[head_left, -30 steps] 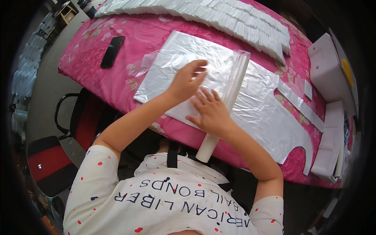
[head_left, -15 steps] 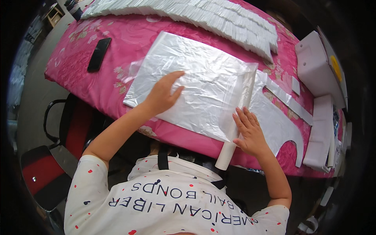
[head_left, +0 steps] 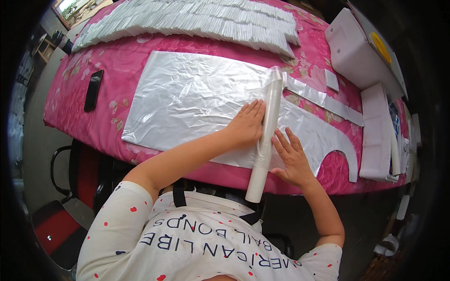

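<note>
The roll of clear film (head_left: 266, 136) lies across the apron-shaped plastic sheet (head_left: 187, 98), its far end just past 12 o'clock, its near end overhanging the counter edge past 6. Glossy film shows on its far part; how much is wound there, I cannot tell.

Taking the roll as the clock's centre, the left hand (head_left: 246, 125) rests flat at 10 o'clock, fingers together, touching or just beside it. The right hand (head_left: 294, 159) is at 4, fingers wide, close to the roll. Neither grips anything.

The sheet appears fully laid out: broad body toward 10, cut-out curve toward 3 to 4, a flat strap (head_left: 323, 102) toward 2. It is lightly creased, with no part folded over that I can make out; spreading looks done, folding not begun.

Farther out on the pink-clothed counter (head_left: 70, 103), a long stack of folded white pieces (head_left: 187, 25) sits at 11, a black phone (head_left: 93, 90) between 9 and 10, and a white foam box (head_left: 351, 51) between 1 and 2.
</note>
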Available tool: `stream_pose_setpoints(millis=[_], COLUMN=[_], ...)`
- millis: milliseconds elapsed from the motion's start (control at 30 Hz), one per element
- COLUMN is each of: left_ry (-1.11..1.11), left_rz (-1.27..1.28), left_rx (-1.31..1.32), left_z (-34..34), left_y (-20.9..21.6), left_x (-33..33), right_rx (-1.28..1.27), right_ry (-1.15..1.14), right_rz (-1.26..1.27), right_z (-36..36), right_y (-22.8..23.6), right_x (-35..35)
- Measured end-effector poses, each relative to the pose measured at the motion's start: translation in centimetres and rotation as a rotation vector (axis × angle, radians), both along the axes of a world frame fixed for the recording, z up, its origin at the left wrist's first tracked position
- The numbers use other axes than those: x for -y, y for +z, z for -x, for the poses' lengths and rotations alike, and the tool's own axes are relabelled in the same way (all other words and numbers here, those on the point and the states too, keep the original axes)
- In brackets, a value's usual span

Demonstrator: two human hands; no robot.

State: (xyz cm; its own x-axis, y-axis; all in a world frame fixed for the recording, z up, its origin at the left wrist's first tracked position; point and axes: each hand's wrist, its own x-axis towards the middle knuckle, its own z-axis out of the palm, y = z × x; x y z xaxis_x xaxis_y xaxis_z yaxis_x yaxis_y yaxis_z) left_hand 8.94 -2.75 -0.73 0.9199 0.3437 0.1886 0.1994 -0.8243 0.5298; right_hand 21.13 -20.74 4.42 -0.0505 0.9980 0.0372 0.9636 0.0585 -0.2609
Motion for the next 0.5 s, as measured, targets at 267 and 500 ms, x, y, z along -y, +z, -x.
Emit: stream_pose_setpoints(millis=[267,500], left_ry=[-0.031,0.058], left_rz=[-0.247,-0.011], left_rx=[-0.09,0.141], left_z=[0.3,2.7], left_y=[-0.9,0.6], left_x=[-0.5,-3.5], right_rx=[0.047,0.087], right_ry=[0.067,0.124], right_rz=[-0.01,0.007], right_z=[0.8,1.4], right_y=[0.0,0.6], right_x=[-0.4,-1.8])
